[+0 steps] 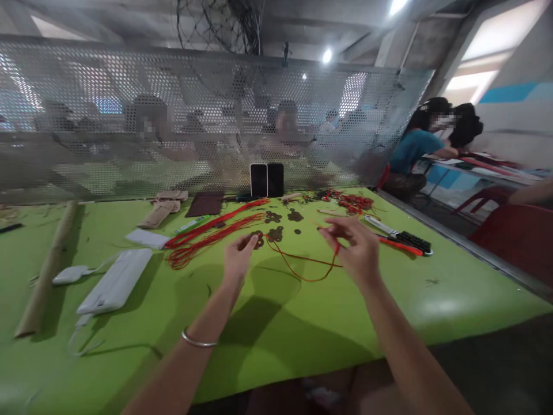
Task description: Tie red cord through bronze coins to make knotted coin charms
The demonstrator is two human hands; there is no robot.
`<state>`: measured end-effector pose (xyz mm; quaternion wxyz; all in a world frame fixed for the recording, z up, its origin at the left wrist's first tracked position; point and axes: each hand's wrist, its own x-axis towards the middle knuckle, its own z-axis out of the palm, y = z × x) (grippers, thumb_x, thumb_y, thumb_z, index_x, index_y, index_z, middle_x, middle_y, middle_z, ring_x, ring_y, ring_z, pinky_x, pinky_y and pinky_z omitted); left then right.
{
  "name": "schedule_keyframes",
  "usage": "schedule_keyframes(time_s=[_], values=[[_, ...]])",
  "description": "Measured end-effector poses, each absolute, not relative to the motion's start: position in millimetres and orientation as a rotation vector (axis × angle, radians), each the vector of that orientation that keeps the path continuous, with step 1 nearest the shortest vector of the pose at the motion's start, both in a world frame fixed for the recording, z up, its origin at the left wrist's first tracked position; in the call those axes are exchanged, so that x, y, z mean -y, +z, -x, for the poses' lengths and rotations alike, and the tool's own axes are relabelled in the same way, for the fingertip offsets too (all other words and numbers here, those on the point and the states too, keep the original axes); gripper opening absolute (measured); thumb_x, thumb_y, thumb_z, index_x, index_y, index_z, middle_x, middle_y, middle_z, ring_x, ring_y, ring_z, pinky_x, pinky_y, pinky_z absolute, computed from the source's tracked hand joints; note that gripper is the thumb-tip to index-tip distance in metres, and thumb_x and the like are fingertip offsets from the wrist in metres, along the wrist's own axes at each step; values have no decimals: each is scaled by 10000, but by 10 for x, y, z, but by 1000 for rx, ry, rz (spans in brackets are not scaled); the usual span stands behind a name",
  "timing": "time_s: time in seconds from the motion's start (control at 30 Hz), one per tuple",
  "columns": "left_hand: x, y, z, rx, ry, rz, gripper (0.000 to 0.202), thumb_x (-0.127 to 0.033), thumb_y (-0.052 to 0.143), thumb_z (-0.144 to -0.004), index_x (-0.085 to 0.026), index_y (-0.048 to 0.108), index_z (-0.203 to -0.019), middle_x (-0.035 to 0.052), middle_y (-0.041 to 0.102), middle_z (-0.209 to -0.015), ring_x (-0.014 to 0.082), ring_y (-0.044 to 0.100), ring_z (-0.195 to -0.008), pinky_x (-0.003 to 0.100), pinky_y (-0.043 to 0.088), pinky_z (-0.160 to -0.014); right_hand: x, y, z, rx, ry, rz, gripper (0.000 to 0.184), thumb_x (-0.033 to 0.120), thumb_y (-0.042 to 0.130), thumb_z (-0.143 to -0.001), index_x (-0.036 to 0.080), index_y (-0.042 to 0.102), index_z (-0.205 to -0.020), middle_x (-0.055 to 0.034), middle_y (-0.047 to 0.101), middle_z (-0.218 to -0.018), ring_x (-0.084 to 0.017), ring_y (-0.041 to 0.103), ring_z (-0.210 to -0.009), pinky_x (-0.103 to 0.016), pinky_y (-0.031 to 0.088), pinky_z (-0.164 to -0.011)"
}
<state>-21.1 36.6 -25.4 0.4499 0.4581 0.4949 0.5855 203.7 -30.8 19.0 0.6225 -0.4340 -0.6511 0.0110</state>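
Red cord [311, 280] in pinched right fingers [341, 222], dark disc [260, 240] between closely pinched left fingers [249, 242]

the head view looks down across the table [415, 311].

Tabletop [302, 334]: plain bright green; it pales to a whitish sheen at near right;
Held cord [311, 280]: red;
Cord bundles [224, 220] at left: red;
Discs [275, 234]: dull dark brown;
Power bank [116, 280]: plain white;
Bangle [199, 342]: silvery;
Far partition [194, 155]: grey, dotted with rows of small holes;
Chair [516, 233] at right: dark red
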Motion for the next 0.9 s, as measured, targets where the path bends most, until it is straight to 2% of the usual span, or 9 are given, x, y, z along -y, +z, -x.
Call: schedule_keyframes(time_s=[0.2,0.4,0.63,0.9], values=[[-347,-291,161,-1127,1473,-1173,274,-316,703,-648,-131,697,-850,71,722,-810,180,649,-758,301,486,-739,231,56,-1314,1718,275,829,137,176,568,-818,203,642,-930,-37,590,-820,-127,601,-701,-269,553,-660],[-308,-298,137,-1015,1503,-1163,290,-316,695,-666,-126,681,-885,81,713,-882,169,641,-810,304,474,-809,112,-215,-1210,1740,225,930,186,141,548,-819,200,633,-973,-39,582,-819,-126,582,-700,-268,527,-684],[-276,-288,140,-1035,1507,-1197,308,-332,689,-676,-124,680,-904,85,707,-860,175,641,-786,334,483,-819,142,-276,-1238,1726,187,964,197,136,537,-823,205,632,-982,-48,592,-834,-135,593,-711,-280,534,-697],[-262,-298,101,-1022,1507,-1243,276,-321,688,-677,-130,681,-875,77,711,-850,171,646,-784,307,491,-797,123,-313,-1235,1748,107,1020,197,124,514,-831,202,620,-978,-53,603,-858,-136,590,-722,-275,510,-695]])
